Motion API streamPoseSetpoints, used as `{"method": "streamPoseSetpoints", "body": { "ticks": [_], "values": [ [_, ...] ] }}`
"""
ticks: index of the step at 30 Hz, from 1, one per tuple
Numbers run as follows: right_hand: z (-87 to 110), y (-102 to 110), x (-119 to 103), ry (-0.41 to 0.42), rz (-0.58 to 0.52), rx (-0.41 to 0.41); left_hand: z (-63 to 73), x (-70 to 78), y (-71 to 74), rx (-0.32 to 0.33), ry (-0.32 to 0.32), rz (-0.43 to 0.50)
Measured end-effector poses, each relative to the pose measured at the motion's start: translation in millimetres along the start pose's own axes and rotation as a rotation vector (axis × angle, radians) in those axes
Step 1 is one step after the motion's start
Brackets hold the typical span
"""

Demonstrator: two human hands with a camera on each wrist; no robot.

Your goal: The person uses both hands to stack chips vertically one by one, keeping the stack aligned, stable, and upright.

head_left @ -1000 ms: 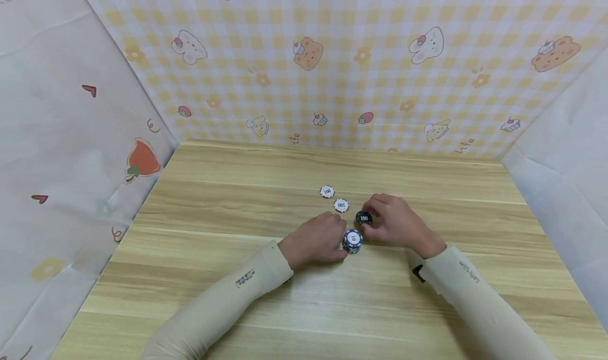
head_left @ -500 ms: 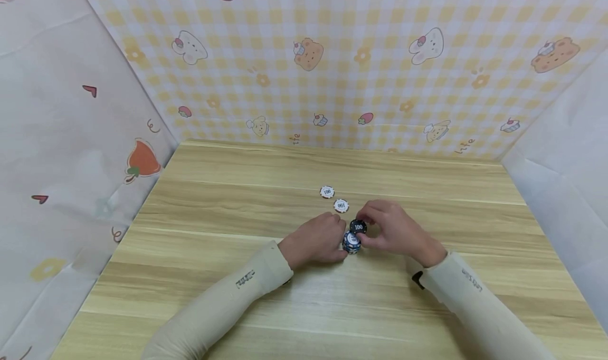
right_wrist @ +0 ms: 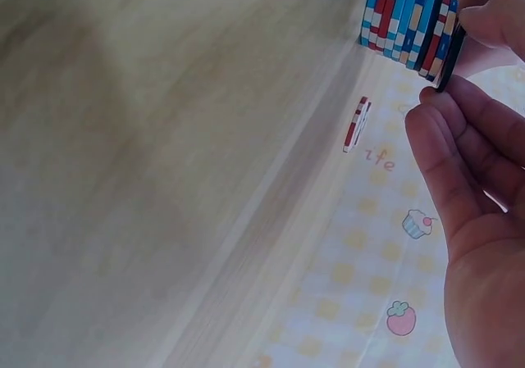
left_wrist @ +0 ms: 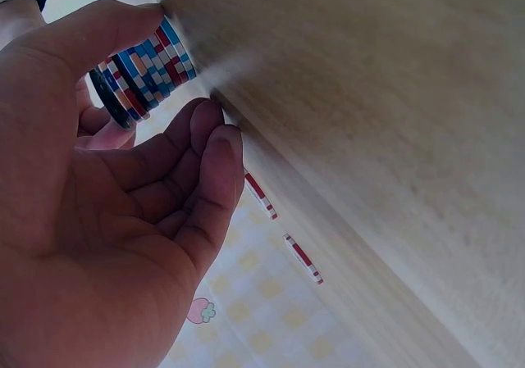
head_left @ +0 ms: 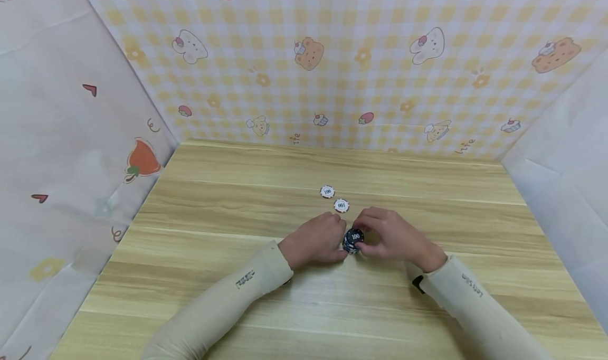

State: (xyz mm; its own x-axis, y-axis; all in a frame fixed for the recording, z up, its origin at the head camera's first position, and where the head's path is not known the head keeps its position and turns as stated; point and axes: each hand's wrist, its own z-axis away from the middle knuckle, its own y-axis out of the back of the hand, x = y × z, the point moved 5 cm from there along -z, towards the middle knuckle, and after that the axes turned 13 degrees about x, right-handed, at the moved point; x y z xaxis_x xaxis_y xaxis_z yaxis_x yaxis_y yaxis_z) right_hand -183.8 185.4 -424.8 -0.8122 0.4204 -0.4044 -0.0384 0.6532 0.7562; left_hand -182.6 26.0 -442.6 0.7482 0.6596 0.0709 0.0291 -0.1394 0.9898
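Observation:
A stack of poker chips point(left_wrist: 156, 63), with blue, red and white edges, stands on the wooden table. My left hand point(head_left: 315, 238) lies along its left side, fingers curled and thumb against the stack in the left wrist view. My right hand point(head_left: 394, 237) pinches a black poker chip point(head_left: 355, 236) marked 100 between thumb and fingertips. This chip sits flat at the top of the stack, covering most of the chip beneath; in the right wrist view its dark edge point(right_wrist: 451, 61) projects slightly past the chips below.
Two white chips marked 100, one farther back point(head_left: 327, 191) and one nearer point(head_left: 341, 205), lie flat behind the stack. A yellow checked cloth point(head_left: 332, 85) hangs at the table's back edge. White sheets point(head_left: 62, 138) flank the wooden table point(head_left: 332, 312).
My right hand has carried the black chip left and toward me, from beside the stack to its top. The left hand and the two white chips have stayed in place.

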Motion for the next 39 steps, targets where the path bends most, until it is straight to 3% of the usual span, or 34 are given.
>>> {"method": "streamPoseSetpoints", "body": {
  "ticks": [13,25,31,39],
  "values": [
    [2.5,-1,-1,0.054,-0.007,0.02,-1.3,-0.5,0.4,0.001,0.005,0.038],
    [5.7,-1,1,0.003,-0.011,0.001,-2.1,-10.1,-1.6,-0.031,0.021,0.179],
    [9.4,-6,6,-0.041,0.002,-0.047,-5.6,-21.0,-1.0,-0.002,0.021,0.16],
    [11.7,-12,11,-0.08,0.026,-0.11,-16.6,-40.1,4.0,0.044,0.087,0.089]
  ]
}}
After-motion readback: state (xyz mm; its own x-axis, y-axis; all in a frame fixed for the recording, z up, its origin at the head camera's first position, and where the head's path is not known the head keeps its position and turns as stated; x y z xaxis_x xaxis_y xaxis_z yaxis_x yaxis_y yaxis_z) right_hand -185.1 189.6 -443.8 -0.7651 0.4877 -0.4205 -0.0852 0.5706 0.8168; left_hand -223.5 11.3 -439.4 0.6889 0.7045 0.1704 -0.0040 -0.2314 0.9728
